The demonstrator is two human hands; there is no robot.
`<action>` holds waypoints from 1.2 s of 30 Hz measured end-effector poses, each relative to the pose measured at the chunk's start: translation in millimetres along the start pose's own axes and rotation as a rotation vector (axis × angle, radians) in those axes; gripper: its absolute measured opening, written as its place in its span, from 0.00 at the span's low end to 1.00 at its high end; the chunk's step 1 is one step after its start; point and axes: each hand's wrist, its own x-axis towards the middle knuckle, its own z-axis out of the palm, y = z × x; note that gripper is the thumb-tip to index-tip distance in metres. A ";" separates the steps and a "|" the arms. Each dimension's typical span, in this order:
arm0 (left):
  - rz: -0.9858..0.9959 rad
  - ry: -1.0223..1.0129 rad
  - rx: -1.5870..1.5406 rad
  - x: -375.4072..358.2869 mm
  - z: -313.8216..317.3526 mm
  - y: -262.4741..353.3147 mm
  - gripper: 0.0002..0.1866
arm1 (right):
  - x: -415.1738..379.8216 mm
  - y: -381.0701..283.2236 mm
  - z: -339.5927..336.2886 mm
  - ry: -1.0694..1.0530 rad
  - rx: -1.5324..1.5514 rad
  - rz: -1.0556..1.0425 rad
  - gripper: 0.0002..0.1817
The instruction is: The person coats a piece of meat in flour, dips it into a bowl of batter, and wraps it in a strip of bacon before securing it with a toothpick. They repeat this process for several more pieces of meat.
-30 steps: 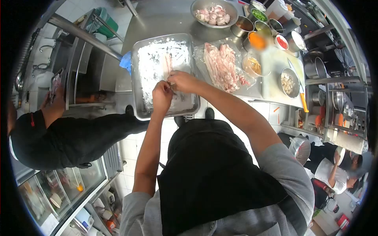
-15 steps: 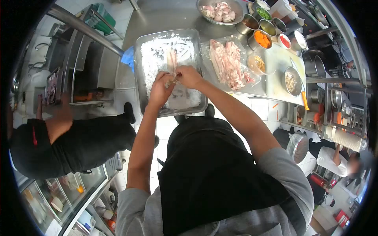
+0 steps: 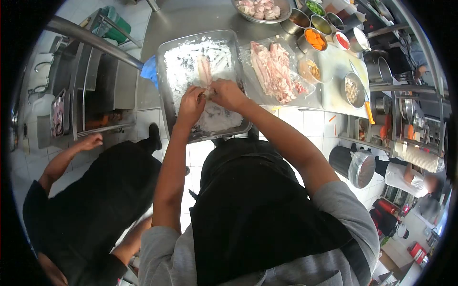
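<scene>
A metal tray (image 3: 161,81) dusted with white powder lies at the table's front edge. In it a pale pink meat strip (image 3: 204,70) stretches away from my hands. My left hand (image 3: 192,104) and my right hand (image 3: 228,94) meet over the tray, fingers closed on the strip's near end, which the fingers partly cover. Right of the tray, sliced raw meat (image 3: 273,69) rests on a plastic sheet. Beyond that is a clear container of thin sticks (image 3: 312,70).
A bowl of meat pieces (image 3: 262,10), orange pieces in a tin (image 3: 315,39) and other tins stand at the back. On the cutting board (image 3: 334,90) are a metal bowl (image 3: 353,90) and an orange-handled knife (image 3: 369,112). One co-worker (image 3: 100,190) stands at left, another (image 3: 405,178) at far right.
The co-worker at left has turned and shifted, with one forearm now stretched out. My hands stay together at the strip's near end. The view has shifted slightly.
</scene>
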 end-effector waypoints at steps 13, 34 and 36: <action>0.162 -0.030 0.059 2.5 -7.0 -1.5 0.19 | -0.2 -1.4 2.6 -0.071 -0.057 0.084 0.15; 0.036 -0.214 -0.013 28.1 -22.8 -5.3 0.15 | 10.1 -0.7 -2.8 -0.117 -0.059 0.054 0.17; 0.109 -0.139 -0.027 26.5 -24.0 1.2 0.14 | 14.1 0.8 -3.8 -0.175 -0.118 0.086 0.15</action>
